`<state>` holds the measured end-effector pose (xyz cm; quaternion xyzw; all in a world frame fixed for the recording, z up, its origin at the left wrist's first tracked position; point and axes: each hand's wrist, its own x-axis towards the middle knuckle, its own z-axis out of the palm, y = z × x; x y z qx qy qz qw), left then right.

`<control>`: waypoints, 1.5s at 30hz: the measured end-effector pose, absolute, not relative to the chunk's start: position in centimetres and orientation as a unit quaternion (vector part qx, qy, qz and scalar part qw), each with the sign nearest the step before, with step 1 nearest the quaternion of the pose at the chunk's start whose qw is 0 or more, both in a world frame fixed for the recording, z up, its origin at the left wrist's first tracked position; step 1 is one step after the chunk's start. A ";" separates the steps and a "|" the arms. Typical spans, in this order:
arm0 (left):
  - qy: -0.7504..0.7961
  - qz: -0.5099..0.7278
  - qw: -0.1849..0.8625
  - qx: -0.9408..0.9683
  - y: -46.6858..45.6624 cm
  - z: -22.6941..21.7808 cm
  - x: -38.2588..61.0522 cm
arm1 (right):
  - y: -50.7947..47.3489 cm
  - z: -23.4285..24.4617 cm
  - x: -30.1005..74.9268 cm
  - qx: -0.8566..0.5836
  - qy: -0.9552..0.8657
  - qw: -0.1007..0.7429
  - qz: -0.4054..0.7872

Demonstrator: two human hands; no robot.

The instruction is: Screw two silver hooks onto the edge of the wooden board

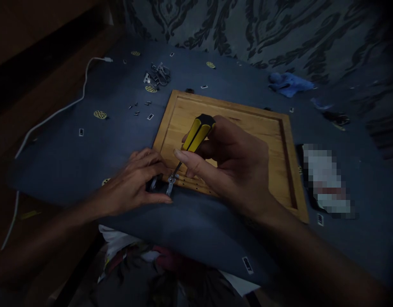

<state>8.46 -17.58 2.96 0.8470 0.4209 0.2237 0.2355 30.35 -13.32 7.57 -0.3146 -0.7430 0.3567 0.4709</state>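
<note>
A yellow and black screwdriver (198, 134) is gripped near its handle by my right hand (238, 166). Its thin shaft slants down to a small metal hinge (171, 186) at the near left corner of a framed wooden panel (228, 108). My left hand (142, 179) closes round the hinge from the left, thumb below and fingers above. Part of the hinge is hidden by those fingers. Several small dark holes run along the panel's near edge, to the right of the screwdriver tip.
Several loose screws (137, 113) lie left of the panel, with a heap of metal hinges (158, 74) behind them. A white cable (85, 83) runs down the left side. On the right are a blue crumpled cloth or bag (289, 83) and a pixelated phone-like object (326, 179).
</note>
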 end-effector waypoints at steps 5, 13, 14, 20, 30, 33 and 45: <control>0.412 0.243 0.220 0.850 -17.6 2.7 8.5 | -13.1 8.6 30.9 -0.315 -0.758 0.434 0.370; 0.424 0.216 0.236 0.847 -17.6 3.5 8.6 | -13.0 9.6 31.5 -0.253 -0.777 0.372 0.441; 0.424 0.218 0.235 0.847 -17.6 3.4 8.6 | -13.1 9.4 31.4 -0.255 -0.780 0.389 0.418; 0.419 0.227 0.229 0.849 -17.6 3.1 8.6 | -13.7 8.9 30.6 -0.311 -0.749 0.484 0.327; 0.398 0.258 0.214 0.854 -17.6 2.7 8.5 | -13.6 8.7 30.6 -0.306 -0.748 0.470 0.354; 0.397 0.256 0.213 0.855 -17.6 2.6 8.5 | -13.4 8.2 30.5 -0.304 -0.751 0.472 0.350; 0.397 0.242 0.209 0.860 -17.6 3.2 8.6 | -13.4 9.5 31.4 -0.316 -0.772 0.380 0.399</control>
